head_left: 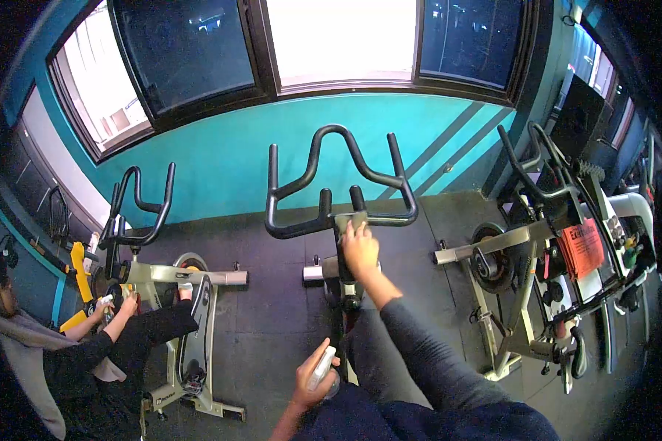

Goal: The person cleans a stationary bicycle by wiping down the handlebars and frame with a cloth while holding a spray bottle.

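Observation:
My right hand [362, 250] reaches forward and presses a greyish-green cloth [350, 220] against the centre of the black handlebar [294, 228] of a spin bike, at the base of its two short inner grips. The fingers are closed over the cloth. Low in the view, my left hand [309, 378] is wrapped round a spray bottle with a white top [321, 369]. Most of the bottle is hidden by the fingers and my dark clothing. Beneath my right arm, the bike's post and frame are partly covered.
On the left, another person [73, 360] crouches beside a second spin bike [217, 277], hands near its frame. A third bike [493, 241] stands at right, close to a rack with an orange sign [582, 248]. Ahead is a teal wall [221, 176] under windows.

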Demonstrator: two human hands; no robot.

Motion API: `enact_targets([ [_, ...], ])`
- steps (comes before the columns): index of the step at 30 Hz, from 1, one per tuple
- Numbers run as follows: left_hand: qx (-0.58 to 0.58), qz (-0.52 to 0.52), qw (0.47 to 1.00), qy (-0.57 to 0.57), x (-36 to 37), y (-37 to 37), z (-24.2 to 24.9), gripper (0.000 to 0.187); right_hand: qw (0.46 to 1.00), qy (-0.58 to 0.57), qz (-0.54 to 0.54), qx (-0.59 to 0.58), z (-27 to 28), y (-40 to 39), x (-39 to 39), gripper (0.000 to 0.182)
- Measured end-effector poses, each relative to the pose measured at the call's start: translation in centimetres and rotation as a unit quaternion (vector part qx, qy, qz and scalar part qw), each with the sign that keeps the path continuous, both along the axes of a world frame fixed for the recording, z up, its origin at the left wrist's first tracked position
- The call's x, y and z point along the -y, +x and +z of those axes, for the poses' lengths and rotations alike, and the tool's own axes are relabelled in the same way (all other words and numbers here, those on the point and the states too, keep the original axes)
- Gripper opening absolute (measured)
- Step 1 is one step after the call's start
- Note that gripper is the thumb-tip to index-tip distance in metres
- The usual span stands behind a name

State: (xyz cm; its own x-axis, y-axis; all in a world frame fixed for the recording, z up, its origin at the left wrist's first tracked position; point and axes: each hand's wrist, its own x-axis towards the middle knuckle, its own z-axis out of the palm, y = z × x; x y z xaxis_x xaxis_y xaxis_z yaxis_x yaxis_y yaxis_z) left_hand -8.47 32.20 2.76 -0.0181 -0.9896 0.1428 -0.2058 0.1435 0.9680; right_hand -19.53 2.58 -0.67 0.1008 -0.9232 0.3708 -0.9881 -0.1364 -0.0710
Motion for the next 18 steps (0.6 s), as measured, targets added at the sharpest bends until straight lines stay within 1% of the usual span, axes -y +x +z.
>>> enact_targets([
  [1,-0.009,0.002,1.0,0.005,-0.3,-0.2,0.1,0.062,1.0,-0.031,0.005,0.002,-0.2,0.1,-1.3,0.044],
  [2,-0.018,0.004,1.0,0.011,-0.6,-0.3,0.3,0.062,1.0,-0.012,0.007,0.012,-0.2,0.0,-2.0,0.044],
  [5,-0.024,0.015,0.999,0.031,-1.3,-0.4,1.6,0.061,1.0,-0.014,0.026,0.005,-0.8,-0.9,-4.2,0.043],
  [7,-0.033,0.015,0.999,0.03,-1.5,-0.3,1.7,0.061,0.997,-0.044,0.057,-0.002,-2.2,-1.8,-5.5,0.045],
  [8,-0.042,0.018,0.998,0.03,-1.6,-0.3,1.7,0.061,0.997,-0.048,0.056,-0.003,-2.7,-2.2,-6.6,0.045],
  [10,-0.036,0.019,0.999,0.02,-1.9,-0.4,2.3,0.06,0.996,0.018,0.079,0.03,-1.5,-2.6,-9.0,0.045],
  [12,-0.021,0.02,1.0,0.003,-1.7,-0.3,2.9,0.06,0.977,0.169,0.094,0.092,1.7,-3.5,-11.5,0.043],
  [13,-0.02,0.02,1.0,-0.004,-1.6,-0.3,2.8,0.06,0.978,0.162,0.095,0.093,3.1,-4.2,-12.4,0.043],
  [14,-0.03,0.02,0.999,-0.01,-1.6,-0.2,2.4,0.06,0.944,0.237,0.136,0.185,4.1,-5.1,-13.1,0.041],
  [15,-0.041,0.019,0.999,-0.014,-1.7,-0.1,2.1,0.06,0.893,0.311,0.176,0.273,4.6,-5.8,-13.4,0.04],
  [16,-0.04,0.019,0.999,-0.017,-1.8,0.1,2.0,0.06,0.894,0.308,0.177,0.273,4.7,-6.3,-13.3,0.04],
  [17,-0.052,0.024,0.998,0.005,-1.8,0.2,2.0,0.06,0.827,0.26,0.208,0.453,4.7,-6.8,-13.0,0.039],
  [18,-0.065,0.03,0.997,0.028,-1.9,0.3,1.8,0.06,0.726,0.204,0.23,0.616,4.9,-7.0,-12.9,0.038],
])
